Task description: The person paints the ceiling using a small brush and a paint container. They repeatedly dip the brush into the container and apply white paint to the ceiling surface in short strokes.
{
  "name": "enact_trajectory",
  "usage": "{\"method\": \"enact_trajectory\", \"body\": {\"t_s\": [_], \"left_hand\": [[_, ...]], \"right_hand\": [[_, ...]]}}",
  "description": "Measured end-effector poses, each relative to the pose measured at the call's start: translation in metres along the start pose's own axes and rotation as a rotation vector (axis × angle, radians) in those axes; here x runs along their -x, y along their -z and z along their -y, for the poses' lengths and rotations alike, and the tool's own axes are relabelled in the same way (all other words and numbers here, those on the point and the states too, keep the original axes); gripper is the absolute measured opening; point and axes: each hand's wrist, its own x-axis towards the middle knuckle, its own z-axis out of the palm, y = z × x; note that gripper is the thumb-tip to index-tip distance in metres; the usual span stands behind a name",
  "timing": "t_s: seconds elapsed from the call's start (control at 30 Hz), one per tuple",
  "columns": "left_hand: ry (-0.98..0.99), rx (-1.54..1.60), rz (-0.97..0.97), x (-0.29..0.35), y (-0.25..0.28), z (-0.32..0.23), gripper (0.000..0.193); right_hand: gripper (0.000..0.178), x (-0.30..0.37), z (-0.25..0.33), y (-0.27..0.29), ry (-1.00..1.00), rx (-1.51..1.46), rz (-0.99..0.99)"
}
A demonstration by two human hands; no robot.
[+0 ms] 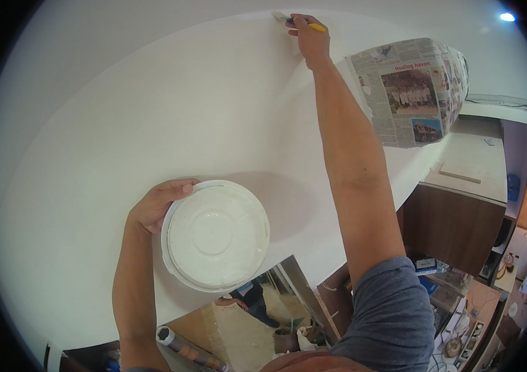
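My right hand [313, 42] is raised high with its fingers closed round a paintbrush [317, 28] that has a yellow-ended handle. The pale bristles rest at the upper edge of the white wall [108, 130], along the curved line where it meets the ceiling. Lower down, my left hand [159, 201] grips the side of a round white tub [266, 242], thumb over the rim. White paint [214, 235] coats the inside of the tub, which is tilted toward me. To the right of my raised forearm, a boxy shape on the wall is wrapped in newspaper [372, 111].
A brown wooden cabinet [455, 226] with a pale top stands at the right. Cables [511, 102] run along the wall above it. Far below, a person in dark clothes [254, 304] is near a floor bucket [285, 340]. A roll [183, 347] lies at the lower left.
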Motion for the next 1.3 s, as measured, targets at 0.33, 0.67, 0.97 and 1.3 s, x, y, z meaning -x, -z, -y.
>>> {"method": "enact_trajectory", "body": {"t_s": [0.33, 0.67, 0.97, 1.3], "left_hand": [[0.002, -0.003, 0.012, -0.001, 0.002, 0.000, 0.045], [-0.001, 0.005, 0.031, -0.002, 0.004, 0.002, 0.046], [0.006, -0.004, 0.029, -0.003, 0.004, 0.001, 0.048], [0.000, -0.024, 0.014, -0.001, 0.001, 0.000, 0.045]], "right_hand": [[0.039, -0.003, 0.006, 0.000, 0.001, 0.029, 0.037], [0.034, -0.007, 0.003, -0.004, 0.008, -0.032, -0.003], [0.035, -0.009, 0.004, -0.003, 0.032, -0.025, 0.028], [0.037, -0.002, 0.015, -0.008, -0.038, 0.092, 0.048]]}}
